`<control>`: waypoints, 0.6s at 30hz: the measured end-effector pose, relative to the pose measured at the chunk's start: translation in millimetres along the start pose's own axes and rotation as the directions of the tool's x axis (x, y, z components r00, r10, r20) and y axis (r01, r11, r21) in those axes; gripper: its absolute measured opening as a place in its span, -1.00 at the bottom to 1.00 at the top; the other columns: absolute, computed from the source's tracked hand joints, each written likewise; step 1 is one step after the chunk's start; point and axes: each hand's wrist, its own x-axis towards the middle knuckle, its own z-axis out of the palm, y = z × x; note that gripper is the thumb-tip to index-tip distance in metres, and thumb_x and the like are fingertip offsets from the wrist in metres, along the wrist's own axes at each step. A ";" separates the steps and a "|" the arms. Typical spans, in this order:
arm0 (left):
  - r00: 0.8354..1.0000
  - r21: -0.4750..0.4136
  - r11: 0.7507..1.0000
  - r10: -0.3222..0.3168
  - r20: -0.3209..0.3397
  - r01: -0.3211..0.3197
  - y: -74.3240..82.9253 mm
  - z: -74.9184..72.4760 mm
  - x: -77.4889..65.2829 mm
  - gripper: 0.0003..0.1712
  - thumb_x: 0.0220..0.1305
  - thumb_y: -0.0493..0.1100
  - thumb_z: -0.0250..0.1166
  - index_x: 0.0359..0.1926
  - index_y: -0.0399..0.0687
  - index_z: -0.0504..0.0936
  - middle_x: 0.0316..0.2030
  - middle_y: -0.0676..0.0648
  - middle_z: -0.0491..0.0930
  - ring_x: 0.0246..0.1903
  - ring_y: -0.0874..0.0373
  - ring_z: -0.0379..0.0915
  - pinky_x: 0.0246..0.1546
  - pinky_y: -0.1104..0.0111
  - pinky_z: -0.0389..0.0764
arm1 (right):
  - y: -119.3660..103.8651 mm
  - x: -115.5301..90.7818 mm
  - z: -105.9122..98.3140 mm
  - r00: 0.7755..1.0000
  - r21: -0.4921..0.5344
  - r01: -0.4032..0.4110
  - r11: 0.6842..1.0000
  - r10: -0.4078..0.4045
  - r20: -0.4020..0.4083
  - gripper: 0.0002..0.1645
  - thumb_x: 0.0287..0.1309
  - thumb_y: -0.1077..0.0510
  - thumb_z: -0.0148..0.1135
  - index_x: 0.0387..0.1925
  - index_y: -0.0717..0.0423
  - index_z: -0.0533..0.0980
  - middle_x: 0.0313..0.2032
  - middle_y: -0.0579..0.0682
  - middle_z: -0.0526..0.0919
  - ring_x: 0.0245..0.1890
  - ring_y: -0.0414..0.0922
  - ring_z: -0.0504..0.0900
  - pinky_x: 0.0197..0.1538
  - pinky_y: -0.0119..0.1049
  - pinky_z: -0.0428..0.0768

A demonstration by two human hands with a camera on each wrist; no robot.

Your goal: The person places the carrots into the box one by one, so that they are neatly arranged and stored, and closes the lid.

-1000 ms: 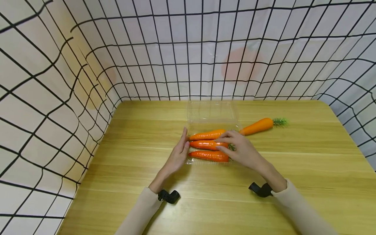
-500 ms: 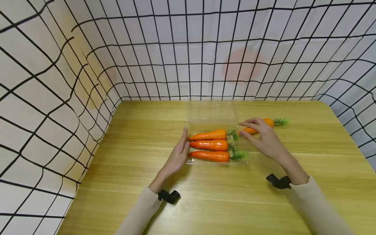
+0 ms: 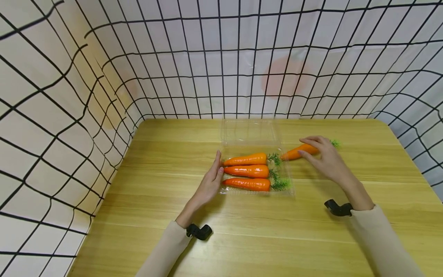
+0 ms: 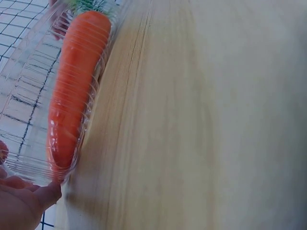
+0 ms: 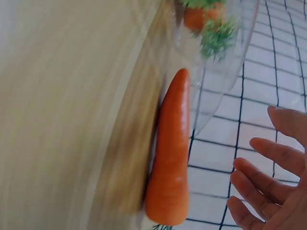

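Note:
A clear plastic clamshell box (image 3: 287,191) lies with its lid (image 3: 250,131) folded back on the wooden table. Inside are three orange carrots with green tops: the back one (image 3: 246,159), the middle one (image 3: 246,171) and the front one (image 3: 246,184). My left hand (image 3: 208,184) rests against the box's left end, its fingers along the wall beside the carrot tips. To the box's right a fourth carrot (image 3: 293,153) lies on the table, tip toward the box. Over its thick end hovers my right hand (image 3: 326,158); the right wrist view shows the spread fingers apart from this carrot (image 5: 170,158).
The wooden table (image 3: 155,173) is bounded by a black wire grid (image 3: 221,75) at the back and both sides, with pale sheeting behind it. Black wrist mounts, the left one (image 3: 199,232) and the right one (image 3: 338,208), sit under the forearms.
My right hand has moved rightward from above the carrots in the box to over the loose carrot, uncovering the green tops. My left hand and the box have stayed in place.

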 end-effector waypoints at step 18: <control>1.000 0.012 1.000 -0.003 0.003 0.003 1.4 -0.4 -0.6 -0.29 0.70 -0.22 -0.19 0.68 -0.08 -0.28 0.67 -0.13 -0.20 0.65 -0.07 -0.20 0.65 0.01 -0.09 | 38.4 7.2 -3.4 0.997 -0.049 0.047 0.998 -0.044 0.062 -0.45 0.33 0.10 0.40 0.27 0.24 0.56 0.33 0.43 0.45 0.32 0.46 0.34 0.29 0.51 0.25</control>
